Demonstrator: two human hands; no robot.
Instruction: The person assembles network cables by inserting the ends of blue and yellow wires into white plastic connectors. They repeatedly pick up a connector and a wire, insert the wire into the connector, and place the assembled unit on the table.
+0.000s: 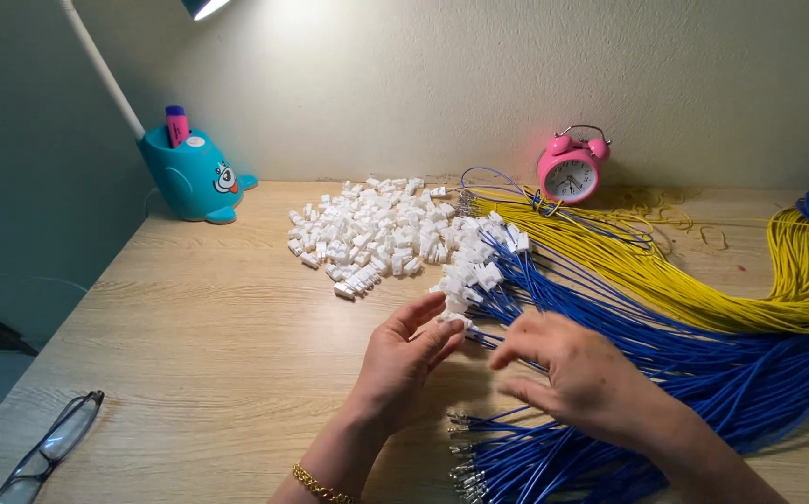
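Note:
My left hand (403,359) pinches a small white plastic connector (454,320) between thumb and fingertips, at the near end of a row of connectors fitted on blue wires (554,289). My right hand (577,369) rests just to the right, fingers curled over the blue wire bundle, fingertips close to the same connector; whether it grips a wire is hidden. A pile of loose white connectors (372,229) lies further back. More blue wires with bare metal terminals (479,462) fan out below my hands.
A thick bundle of yellow wires (666,271) runs along the right behind the blue ones. A pink alarm clock (570,168) stands by the wall, a teal lamp base (190,177) at back left, eyeglasses (45,448) at front left.

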